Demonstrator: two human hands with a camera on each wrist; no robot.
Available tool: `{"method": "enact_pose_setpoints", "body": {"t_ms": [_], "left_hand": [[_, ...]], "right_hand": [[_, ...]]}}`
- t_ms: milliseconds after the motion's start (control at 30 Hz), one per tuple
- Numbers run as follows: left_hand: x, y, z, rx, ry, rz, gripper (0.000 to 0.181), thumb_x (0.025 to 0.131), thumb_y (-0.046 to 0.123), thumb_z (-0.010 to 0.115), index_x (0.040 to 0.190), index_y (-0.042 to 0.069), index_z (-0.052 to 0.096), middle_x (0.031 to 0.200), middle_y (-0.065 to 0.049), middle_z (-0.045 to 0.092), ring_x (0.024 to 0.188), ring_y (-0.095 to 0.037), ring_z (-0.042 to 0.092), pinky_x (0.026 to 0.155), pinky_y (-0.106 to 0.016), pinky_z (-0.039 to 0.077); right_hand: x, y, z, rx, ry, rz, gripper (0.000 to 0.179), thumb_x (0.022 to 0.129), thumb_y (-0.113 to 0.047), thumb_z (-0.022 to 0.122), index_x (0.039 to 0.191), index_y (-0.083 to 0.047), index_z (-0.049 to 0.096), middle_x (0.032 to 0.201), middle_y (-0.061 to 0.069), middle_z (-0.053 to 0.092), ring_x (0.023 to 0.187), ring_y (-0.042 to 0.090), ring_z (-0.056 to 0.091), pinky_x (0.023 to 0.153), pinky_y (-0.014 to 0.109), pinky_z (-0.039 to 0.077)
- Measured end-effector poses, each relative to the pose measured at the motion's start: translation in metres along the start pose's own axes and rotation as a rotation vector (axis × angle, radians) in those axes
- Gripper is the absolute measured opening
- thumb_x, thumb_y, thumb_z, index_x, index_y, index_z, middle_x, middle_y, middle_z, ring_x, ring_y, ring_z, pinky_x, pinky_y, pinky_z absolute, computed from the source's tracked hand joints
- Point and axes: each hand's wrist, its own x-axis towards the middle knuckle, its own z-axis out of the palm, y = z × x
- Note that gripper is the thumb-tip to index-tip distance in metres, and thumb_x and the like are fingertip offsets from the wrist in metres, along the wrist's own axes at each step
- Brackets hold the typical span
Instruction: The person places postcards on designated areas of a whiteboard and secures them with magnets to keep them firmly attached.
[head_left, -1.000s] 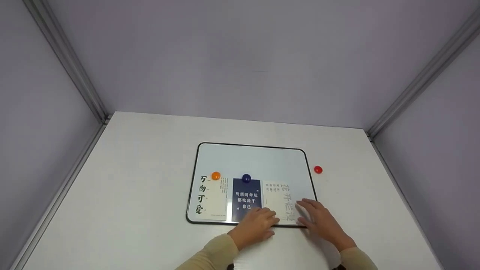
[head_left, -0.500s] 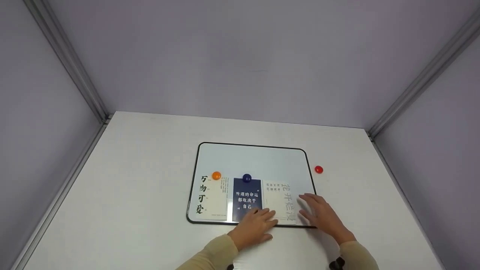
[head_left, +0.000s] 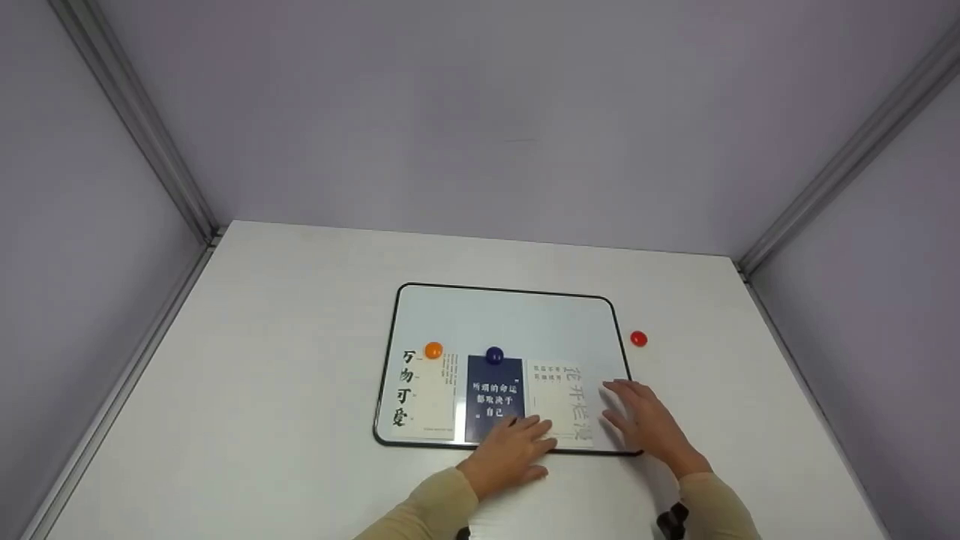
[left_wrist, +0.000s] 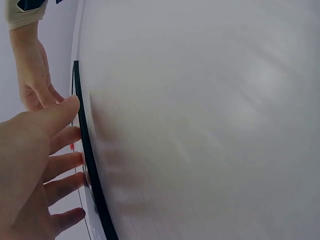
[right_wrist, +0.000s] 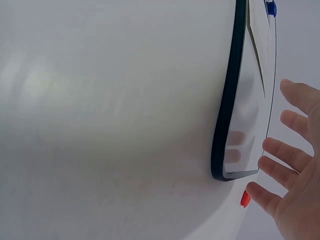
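Three printed cards lie in a row on a whiteboard (head_left: 510, 319): a cream card (head_left: 433, 397) at left, a navy card (head_left: 495, 386) in the middle, a pale card (head_left: 553, 401) at right. My left hand (head_left: 508, 456) rests with fingers spread over the lower edges of the navy and pale cards, hiding their lower parts. An orange round magnet (head_left: 433, 350) sits at the cream card's top, a dark blue one (head_left: 494, 355) at the navy card's. Over the board's right edge my right hand (head_left: 651, 426) hovers holding nothing, fingers apart, as the right wrist view shows.
A red round magnet (head_left: 638, 338) lies on the white table (head_left: 300, 337), just right of the whiteboard. The board has a raised black rim (left_wrist: 90, 155). Grey walls (head_left: 480, 127) enclose the table at the back and both sides.
My right hand has drawn back from the pale card, moving slightly right and away from me. The left hand stays almost in place, and the cards and magnets keep their positions.
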Motion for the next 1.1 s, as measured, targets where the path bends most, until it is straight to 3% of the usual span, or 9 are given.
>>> {"method": "enact_pose_setpoints", "body": {"t_ms": [300,700,1100], "left_hand": [[0.0,-0.002,-0.002,-0.013,-0.011,0.0,0.047,0.095,0.05,0.048,0.137,0.03,0.051,0.151,0.006,0.045,0.139,-0.013,0.045,0.114,-0.038,0.042],[0.0,-0.002,-0.004,-0.176,-0.052,-0.053,0.048,0.093,0.048,0.053,0.137,0.029,0.052,0.153,0.006,0.043,0.142,-0.015,0.042,0.117,-0.044,0.037],[0.001,0.0,-0.01,-0.185,-0.074,-0.063,0.048,0.093,0.048,0.054,0.137,0.029,0.052,0.153,0.006,0.043,0.142,-0.015,0.041,0.118,-0.045,0.035]], "right_hand": [[0.012,0.007,-0.001,0.067,-0.012,0.092,0.045,0.093,-0.023,0.062,0.135,-0.007,0.054,0.139,0.02,0.053,0.132,0.04,0.048,0.11,0.057,0.039],[0.029,0.023,-0.005,0.091,0.019,0.132,0.043,0.095,-0.02,0.059,0.132,0.002,0.054,0.134,0.025,0.056,0.129,0.043,0.049,0.11,0.056,0.039],[0.045,0.031,-0.008,0.092,0.028,0.192,0.044,0.097,-0.02,0.054,0.133,0.005,0.051,0.133,0.028,0.055,0.128,0.044,0.048,0.11,0.057,0.039]]}}
